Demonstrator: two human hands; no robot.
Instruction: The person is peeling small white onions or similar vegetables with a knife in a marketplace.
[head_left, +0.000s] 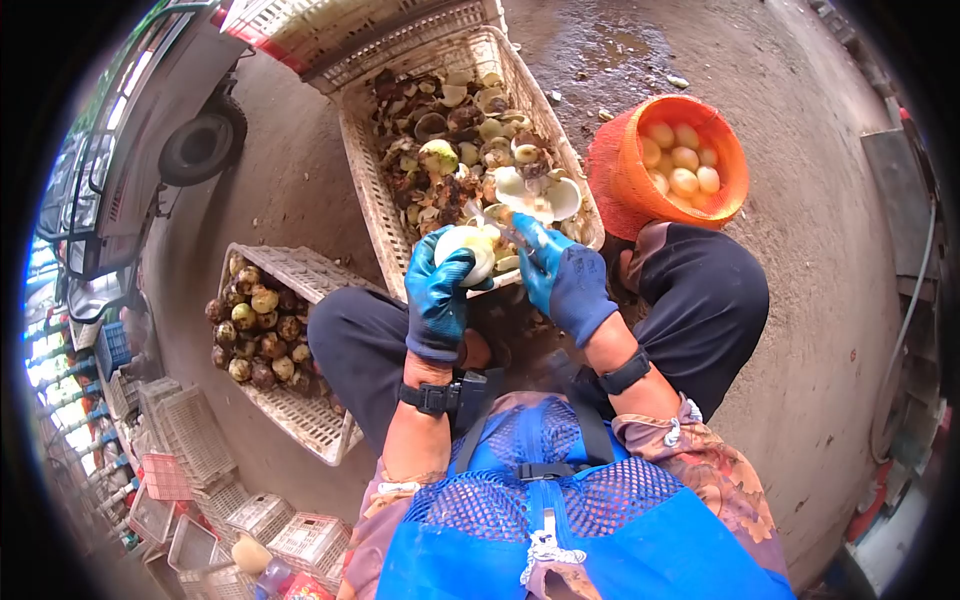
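Note:
My left hand (440,285), in a blue rubber-coated glove, is closed around a pale, smooth peeled onion (468,252) above the near end of a crate. Close to the onion's right side is my right hand (565,275), gloved the same way, its fingers bent together. Something at its fingertips is blurred and I cannot make it out. Beneath both hands, the white plastic crate (370,205) holds brown skins and cup-shaped pale onion layers (565,198).
An orange mesh-covered bucket (612,165) with peeled onions (684,181) stands at right. Left of my knee, a tilted crate (300,425) holds unpeeled onions (265,300). Stacked crates (195,430) are at lower left. A vehicle with a wheel (203,142) stands at upper left.

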